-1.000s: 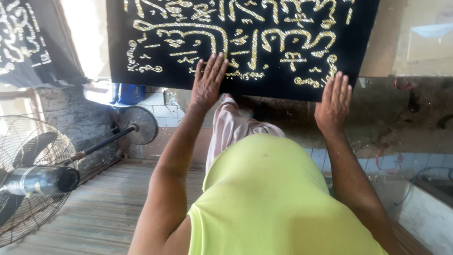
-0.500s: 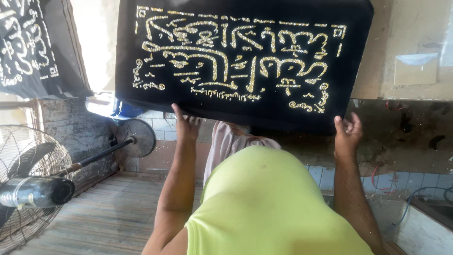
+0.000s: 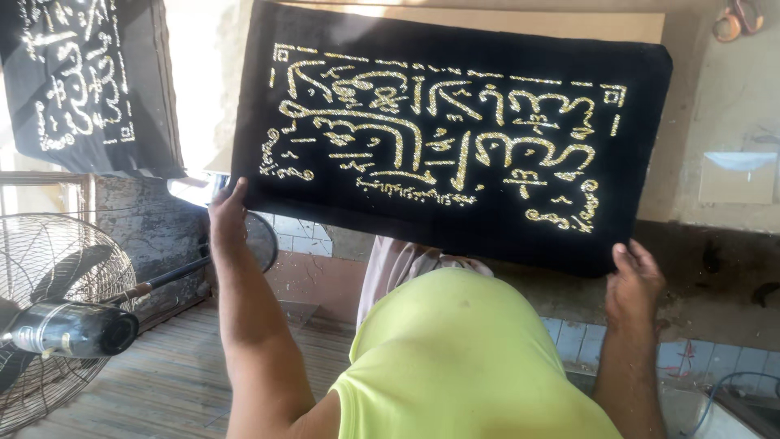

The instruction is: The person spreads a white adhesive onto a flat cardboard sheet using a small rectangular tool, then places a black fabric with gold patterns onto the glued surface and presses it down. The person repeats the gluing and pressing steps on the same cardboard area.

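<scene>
Grasping black panel with gold lettering at both lower corners: left hand clasped on one edge, right hand on the other. Held up before a plastered wall, tilted slightly. Noted alongside: standing fan, second dark lettered panel.

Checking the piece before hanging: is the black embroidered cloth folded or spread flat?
Spread flat: the black cloth shows its whole gold design, held at both lower corners.
</scene>
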